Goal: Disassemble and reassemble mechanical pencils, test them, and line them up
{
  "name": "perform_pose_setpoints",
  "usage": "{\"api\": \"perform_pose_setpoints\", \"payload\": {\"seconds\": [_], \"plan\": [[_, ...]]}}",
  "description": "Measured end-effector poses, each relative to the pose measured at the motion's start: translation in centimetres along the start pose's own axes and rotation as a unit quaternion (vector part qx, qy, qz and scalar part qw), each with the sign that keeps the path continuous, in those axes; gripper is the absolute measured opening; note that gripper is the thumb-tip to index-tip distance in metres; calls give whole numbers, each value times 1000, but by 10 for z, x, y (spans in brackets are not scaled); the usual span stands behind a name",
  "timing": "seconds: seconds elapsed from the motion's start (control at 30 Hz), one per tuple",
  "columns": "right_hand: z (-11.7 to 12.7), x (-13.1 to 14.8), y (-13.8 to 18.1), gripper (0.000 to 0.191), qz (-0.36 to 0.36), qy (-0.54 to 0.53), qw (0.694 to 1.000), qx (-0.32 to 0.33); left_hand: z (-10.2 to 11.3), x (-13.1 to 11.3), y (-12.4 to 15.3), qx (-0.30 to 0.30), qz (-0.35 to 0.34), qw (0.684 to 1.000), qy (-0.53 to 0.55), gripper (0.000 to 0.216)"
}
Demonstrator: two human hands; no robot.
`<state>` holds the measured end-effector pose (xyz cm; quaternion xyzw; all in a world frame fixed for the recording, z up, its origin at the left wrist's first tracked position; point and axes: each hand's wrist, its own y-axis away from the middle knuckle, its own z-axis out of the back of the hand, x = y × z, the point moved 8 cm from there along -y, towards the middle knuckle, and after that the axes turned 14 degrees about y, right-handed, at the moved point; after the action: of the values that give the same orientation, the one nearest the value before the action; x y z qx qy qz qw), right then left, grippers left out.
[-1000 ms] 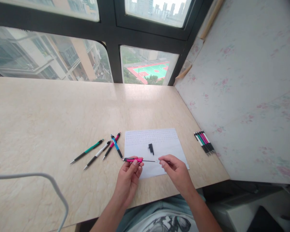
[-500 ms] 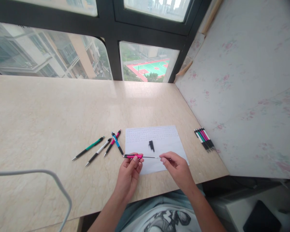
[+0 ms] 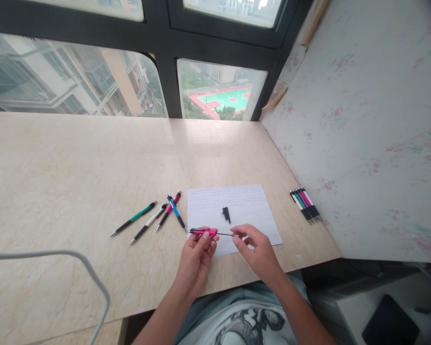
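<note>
My left hand (image 3: 197,254) is closed around the pink barrel of a ballpoint pen (image 3: 209,232), held level above the lower part of a sheet of paper. Out of the barrel's right end sticks a thin dark refill (image 3: 224,234). The fingertips of my right hand (image 3: 253,247) pinch the refill's tip end; whether a small part such as a spring sits between them I cannot make out. On the paper (image 3: 204,201), just beyond both hands, lie black pen parts (image 3: 226,214), apparently the grip and a small piece beside it.
Left of the paper lie a green pen (image 3: 134,218), a white pen (image 3: 149,224), a pink pen (image 3: 164,218) and a blue pen (image 3: 175,211) crossing it. Several pens (image 3: 305,205) are lined up by the right wall. A grey cable (image 3: 89,268) arcs over the desk's near left.
My right hand has moved left, so its fingertips now cover the refill's tip. The pink pen appears slightly farther right in view, as does most of the desk scene.
</note>
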<state>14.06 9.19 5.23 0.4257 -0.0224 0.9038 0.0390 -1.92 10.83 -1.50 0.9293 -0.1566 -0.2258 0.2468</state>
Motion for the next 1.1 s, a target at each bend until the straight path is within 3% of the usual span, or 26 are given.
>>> {"api": "perform_pose_setpoints", "payload": {"seconds": [0.1, 0.27, 0.43, 0.6, 0.77, 0.93, 1.1], "plan": [[1, -8, -6, 25, 6, 46, 999, -9, 1, -5, -3, -8, -10, 1000, 11, 20], [-12, -12, -23, 27, 23, 227, 974, -9, 3, -6, -5, -3, -11, 1000, 6, 19], [-22, -11, -36, 9, -31, 361, 932, -28, 4, -4, -4, -2, -7, 1000, 7, 18], [-30, -17, -40, 5, -73, 414, 907, -5, 4, -3, -4, -5, 0, 1000, 7, 18], [-9, -31, -38, 13, -85, 350, 933, -18, 4, -5, -4, -7, -6, 1000, 5, 17], [20, -54, -17, 13, -98, 121, 988, -14, 5, -10, -5, -10, -16, 1000, 1, 16], [21, -74, 4, 17, -132, -15, 991, -19, 7, -13, -7, -9, -23, 1000, -4, 14]]}}
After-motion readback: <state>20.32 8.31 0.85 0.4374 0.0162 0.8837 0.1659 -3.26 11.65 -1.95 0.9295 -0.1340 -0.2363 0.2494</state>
